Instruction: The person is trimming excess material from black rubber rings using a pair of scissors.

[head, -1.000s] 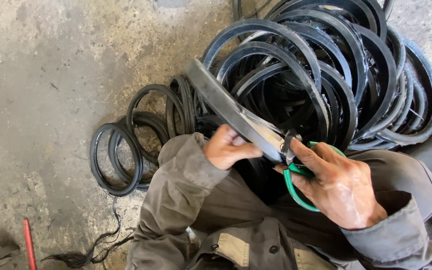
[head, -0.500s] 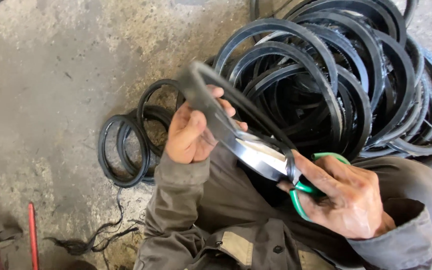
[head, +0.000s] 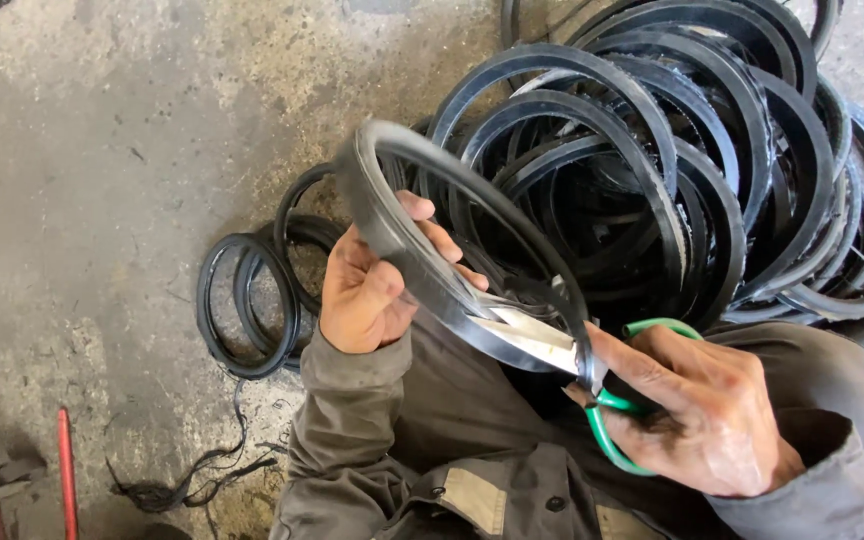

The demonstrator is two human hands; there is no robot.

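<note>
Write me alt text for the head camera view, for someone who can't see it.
A person's left hand holds up a black rubber ring while the right hand works green-handled scissors along its inner edge. A large pile of black rubber rings lies beyond on the concrete floor, with smaller rings to the left.

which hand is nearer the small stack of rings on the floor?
Left. The left hand grips the rubber ring beside the small stack; the right hand is farther off.
</note>
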